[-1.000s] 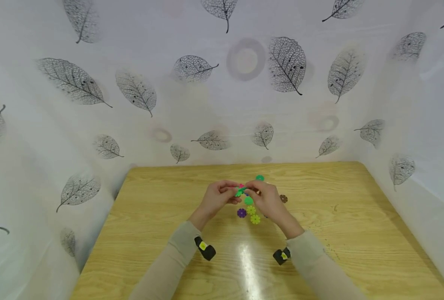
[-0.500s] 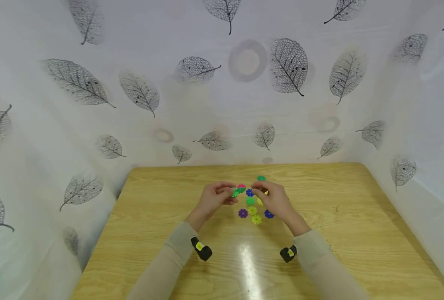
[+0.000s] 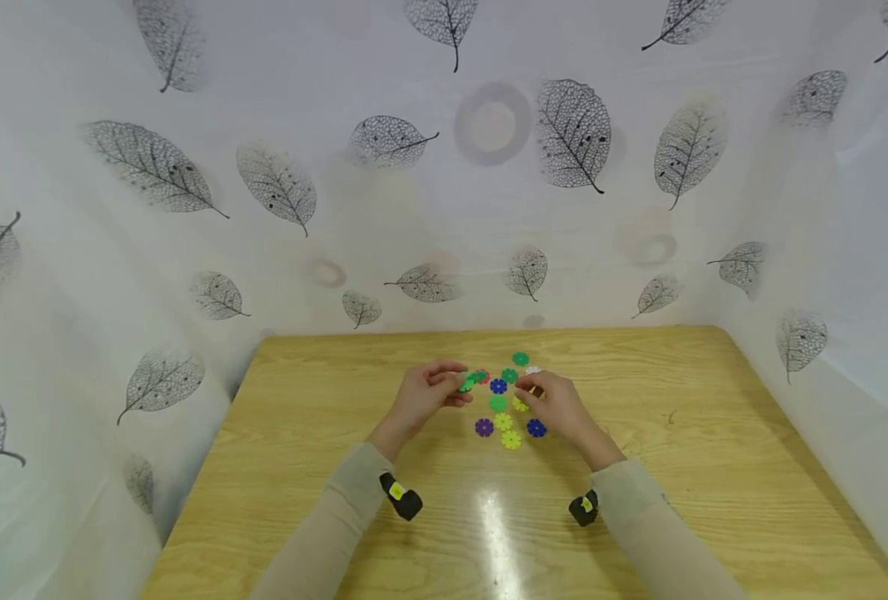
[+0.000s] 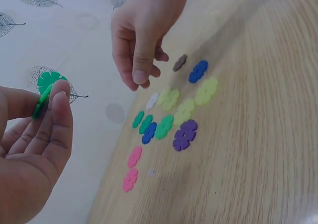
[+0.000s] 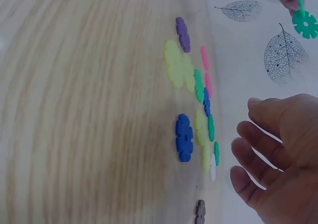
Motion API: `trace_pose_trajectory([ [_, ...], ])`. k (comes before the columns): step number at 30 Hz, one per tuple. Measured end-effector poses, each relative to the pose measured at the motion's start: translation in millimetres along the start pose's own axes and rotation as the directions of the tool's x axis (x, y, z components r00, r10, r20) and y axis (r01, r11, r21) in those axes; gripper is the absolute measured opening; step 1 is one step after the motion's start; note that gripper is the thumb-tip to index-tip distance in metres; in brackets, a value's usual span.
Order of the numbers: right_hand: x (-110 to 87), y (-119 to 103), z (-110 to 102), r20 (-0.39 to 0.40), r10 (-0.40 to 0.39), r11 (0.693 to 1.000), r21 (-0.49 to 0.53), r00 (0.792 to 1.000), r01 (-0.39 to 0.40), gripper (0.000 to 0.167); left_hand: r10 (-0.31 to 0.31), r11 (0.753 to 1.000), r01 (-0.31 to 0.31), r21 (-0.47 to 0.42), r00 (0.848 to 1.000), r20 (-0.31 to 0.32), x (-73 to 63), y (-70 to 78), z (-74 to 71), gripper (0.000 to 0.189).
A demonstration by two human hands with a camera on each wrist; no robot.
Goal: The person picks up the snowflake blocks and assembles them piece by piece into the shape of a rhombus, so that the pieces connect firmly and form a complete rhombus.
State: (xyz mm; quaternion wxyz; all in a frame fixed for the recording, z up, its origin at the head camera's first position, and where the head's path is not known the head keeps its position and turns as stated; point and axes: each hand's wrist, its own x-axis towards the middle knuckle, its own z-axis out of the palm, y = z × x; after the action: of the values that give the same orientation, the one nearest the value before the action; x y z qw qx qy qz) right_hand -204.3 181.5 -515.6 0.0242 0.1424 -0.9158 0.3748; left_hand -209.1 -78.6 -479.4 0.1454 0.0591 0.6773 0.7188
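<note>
My left hand (image 3: pixel 417 400) pinches two green flower-shaped plastic discs (image 4: pixel 51 80) between thumb and fingers, above the table. In the left wrist view they meet at an angle, one slotted against the other. My right hand (image 3: pixel 560 408) hovers to the right, over loose discs, holding nothing. Its fingers are spread and slightly bent in the right wrist view. Below the hands lie loose discs of the same kind: a purple one (image 3: pixel 484 427), a yellow one (image 3: pixel 511 439), a dark blue one (image 3: pixel 536 428) and a light green one (image 3: pixel 497 403).
Two pink discs (image 4: pixel 130 180) lie near one end of the group, and a brown disc (image 4: pixel 180 62) lies at the other. A white disc (image 4: pixel 152 101) sits among them. The wooden table (image 3: pixel 301 467) backs onto a leaf-printed curtain (image 3: pixel 406 208).
My right hand has let go of the green discs and drawn away to the right. The left hand has shifted slightly left, still holding them.
</note>
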Motion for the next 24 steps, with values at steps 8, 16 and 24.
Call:
trace_pose_trajectory([
  [8, 0.1, 11.1, 4.5, 0.027, 0.040, 0.998, -0.049, 0.999, -0.038, 0.023, 0.000, 1.000, 0.000, -0.006, 1.000, 0.021, 1.0, -2.5, -5.6, 0.032],
  [16, -1.8, 16.8, 6.9, 0.048, 0.020, 0.997, -0.076, 0.999, -0.017, 0.025, 0.006, 1.000, -0.006, 0.009, 1.000, 0.020, 1.1, -2.6, -9.8, 0.035],
  [24, -0.9, 21.7, 10.0, 0.063, 0.014, 0.995, -0.097, 0.998, -0.008, 0.025, 0.011, 0.999, -0.011, 0.045, 1.000, 0.002, 0.2, -4.1, -13.4, 0.031],
])
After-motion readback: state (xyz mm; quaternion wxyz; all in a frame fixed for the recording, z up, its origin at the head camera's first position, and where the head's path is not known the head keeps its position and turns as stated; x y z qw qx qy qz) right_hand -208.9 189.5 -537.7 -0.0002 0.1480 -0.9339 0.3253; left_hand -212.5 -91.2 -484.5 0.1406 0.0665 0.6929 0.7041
